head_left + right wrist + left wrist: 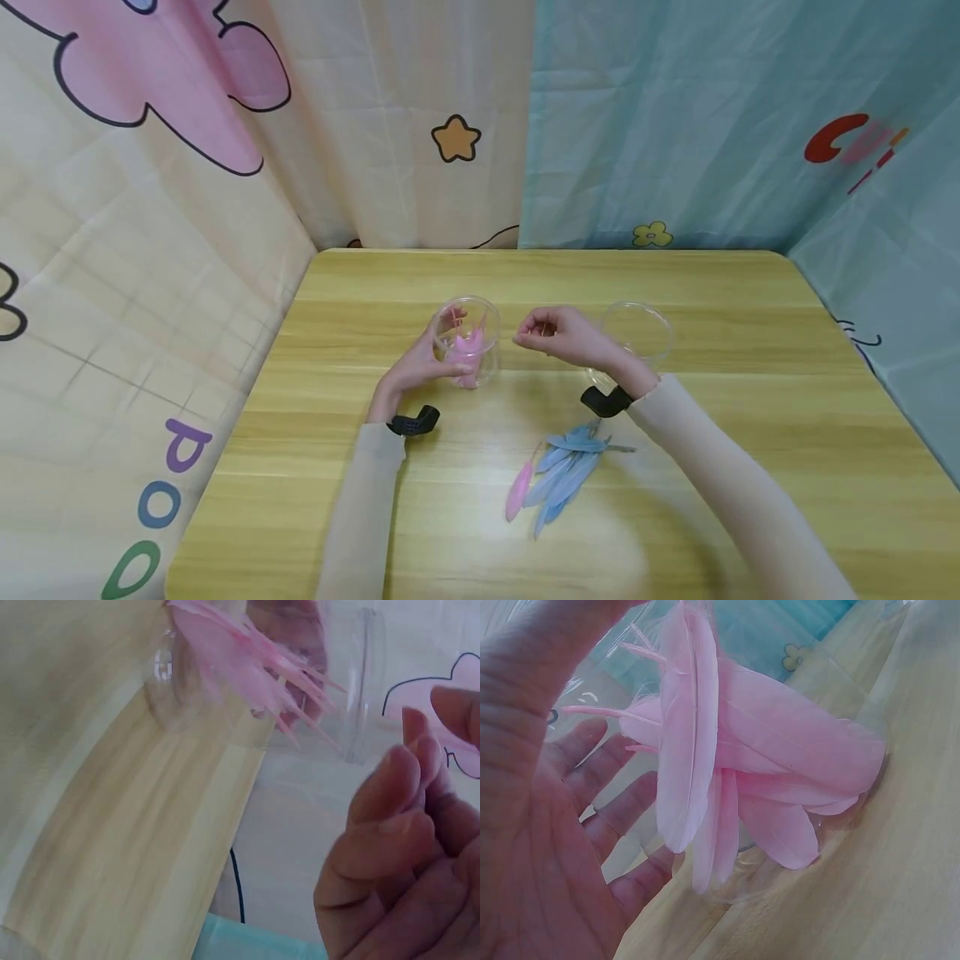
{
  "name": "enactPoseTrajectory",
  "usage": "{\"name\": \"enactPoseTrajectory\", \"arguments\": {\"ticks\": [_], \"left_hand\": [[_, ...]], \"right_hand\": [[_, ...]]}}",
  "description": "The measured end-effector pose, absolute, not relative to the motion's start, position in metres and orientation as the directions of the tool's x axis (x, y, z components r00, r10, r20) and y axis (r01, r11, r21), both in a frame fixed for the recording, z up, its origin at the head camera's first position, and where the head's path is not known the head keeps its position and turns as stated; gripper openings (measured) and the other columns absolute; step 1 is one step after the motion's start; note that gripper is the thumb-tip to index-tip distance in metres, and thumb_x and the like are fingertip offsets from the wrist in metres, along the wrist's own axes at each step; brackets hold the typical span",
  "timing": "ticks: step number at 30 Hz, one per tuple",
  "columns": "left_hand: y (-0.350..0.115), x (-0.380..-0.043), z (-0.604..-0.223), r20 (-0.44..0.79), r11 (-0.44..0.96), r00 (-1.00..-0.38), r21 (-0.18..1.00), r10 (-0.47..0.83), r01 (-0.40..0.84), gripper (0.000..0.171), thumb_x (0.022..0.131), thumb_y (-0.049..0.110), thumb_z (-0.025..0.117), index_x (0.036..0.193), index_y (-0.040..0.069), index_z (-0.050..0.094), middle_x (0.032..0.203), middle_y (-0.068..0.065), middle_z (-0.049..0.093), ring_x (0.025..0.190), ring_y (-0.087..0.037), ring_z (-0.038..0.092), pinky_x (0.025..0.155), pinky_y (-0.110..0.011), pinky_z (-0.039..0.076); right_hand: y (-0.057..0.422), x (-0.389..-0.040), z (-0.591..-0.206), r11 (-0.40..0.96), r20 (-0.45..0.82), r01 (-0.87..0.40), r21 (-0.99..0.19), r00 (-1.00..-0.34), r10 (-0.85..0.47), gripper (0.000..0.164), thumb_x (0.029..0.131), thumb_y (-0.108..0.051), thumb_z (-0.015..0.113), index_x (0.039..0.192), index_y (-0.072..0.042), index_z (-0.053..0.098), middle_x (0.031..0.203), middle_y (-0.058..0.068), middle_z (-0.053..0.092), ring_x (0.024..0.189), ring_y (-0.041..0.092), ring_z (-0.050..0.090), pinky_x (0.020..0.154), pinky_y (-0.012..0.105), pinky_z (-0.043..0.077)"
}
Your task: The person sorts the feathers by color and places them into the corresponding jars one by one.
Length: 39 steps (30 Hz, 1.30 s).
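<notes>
My left hand [420, 365] grips a clear plastic cup [490, 360], its fingers round the far side and its thumb on the near side. Inside the cup stand several pink feathers [467, 354], quills upward; they fill the middle of the left wrist view. Just right of the cup's rim hovers my right hand [562, 333], fingers loosely bent. In the right wrist view its thumb and fingertips [397, 776] are apart, and nothing shows between them. A single pink feather [518, 492] lies on the table beside a pile of blue feathers [566, 475].
A second clear cup [637, 329] stands behind the right wrist, partly hidden by it. The wooden table [300, 467] has printed curtains [405, 67] along its back and sides. Both wrists wear a black camera strap [415, 422].
</notes>
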<state>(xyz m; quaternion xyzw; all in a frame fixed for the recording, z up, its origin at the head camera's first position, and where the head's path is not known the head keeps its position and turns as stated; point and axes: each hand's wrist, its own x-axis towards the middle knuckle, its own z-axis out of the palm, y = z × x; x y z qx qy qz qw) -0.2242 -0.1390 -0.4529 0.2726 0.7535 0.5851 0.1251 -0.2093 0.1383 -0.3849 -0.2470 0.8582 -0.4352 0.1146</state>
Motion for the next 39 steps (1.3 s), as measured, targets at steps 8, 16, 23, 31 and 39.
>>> {"name": "enactPoseTrajectory", "arguments": {"ticks": [8,16,23,31,39], "left_hand": [[-0.140,-0.224,-0.452,0.125,0.172,-0.821,0.950,0.557,0.261,0.097,0.078,0.004,0.077,0.150,0.013,0.013,0.151,-0.014,0.022,0.138,-0.031,0.020,0.108,-0.055,0.015],[-0.139,-0.225,-0.453,0.141,0.160,-0.814,0.948,0.563,0.275,0.096,0.078,0.001,0.076,0.150,0.010,0.012,0.150,-0.017,0.022,0.138,-0.032,0.020,0.108,-0.054,0.017],[-0.139,-0.225,-0.453,0.147,0.165,-0.815,0.945,0.560,0.284,0.097,0.078,0.001,0.076,0.150,0.010,0.012,0.150,-0.017,0.023,0.138,-0.031,0.019,0.107,-0.055,0.016],[-0.139,-0.226,-0.453,0.150,0.162,-0.813,0.944,0.563,0.287,0.097,0.078,0.001,0.076,0.150,0.011,0.012,0.150,-0.017,0.022,0.138,-0.031,0.019,0.107,-0.055,0.016],[-0.140,-0.226,-0.454,0.129,0.166,-0.817,0.950,0.562,0.264,0.098,0.079,0.002,0.076,0.150,0.016,0.011,0.152,-0.013,0.021,0.139,-0.029,0.018,0.108,-0.055,0.015]], "right_hand": [[0.151,-0.190,-0.423,0.481,-0.107,-0.533,-0.696,-0.586,-0.803,0.004,0.084,-0.013,0.073,0.087,-0.014,0.070,0.072,-0.009,0.053,0.066,0.008,0.048,0.059,0.024,0.041],[0.153,-0.188,-0.449,0.503,-0.177,-0.548,-0.668,-0.539,-0.823,0.010,0.078,-0.011,0.078,0.083,-0.014,0.070,0.074,-0.005,0.054,0.065,0.005,0.047,0.060,0.022,0.042],[0.151,-0.190,-0.456,0.442,-0.165,-0.589,-0.677,-0.463,-0.871,0.012,0.076,-0.011,0.079,0.082,-0.013,0.069,0.074,-0.002,0.052,0.066,0.004,0.045,0.061,0.021,0.039],[0.143,-0.192,-0.460,0.425,-0.178,-0.602,-0.676,-0.426,-0.887,0.014,0.072,-0.015,0.083,0.078,-0.015,0.070,0.074,-0.004,0.053,0.065,0.003,0.044,0.061,0.020,0.040],[0.140,-0.190,-0.460,0.453,-0.222,-0.579,-0.678,-0.426,-0.877,0.011,0.074,-0.015,0.081,0.073,-0.016,0.070,0.075,-0.007,0.052,0.065,0.002,0.046,0.061,0.020,0.040]]}}
